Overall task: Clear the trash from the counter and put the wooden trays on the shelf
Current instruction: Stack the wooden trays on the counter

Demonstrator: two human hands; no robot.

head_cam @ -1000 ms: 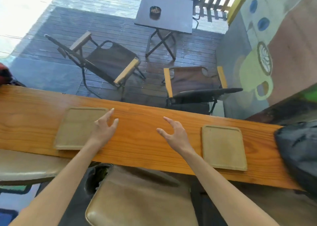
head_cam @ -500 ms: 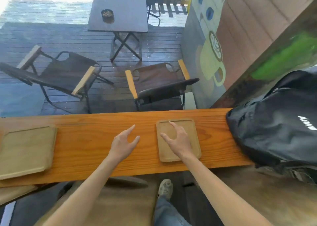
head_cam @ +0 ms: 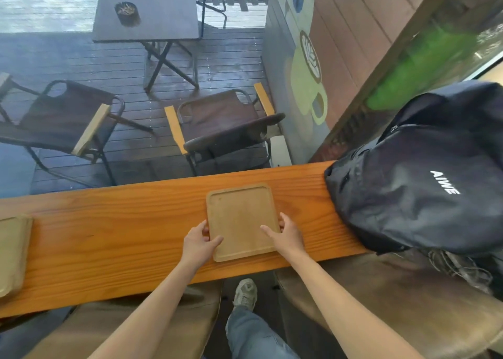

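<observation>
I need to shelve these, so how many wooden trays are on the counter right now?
2. One tray lies mid-counter, gripped at its sides by the left hand and right hand. A second tray sits at the counter's left end, cut off by the frame; more may lie beyond.

A long orange-brown wooden worktop carries a square wooden tray lying flat. A second tray lies at its left end, a black backpack at its right.
</observation>
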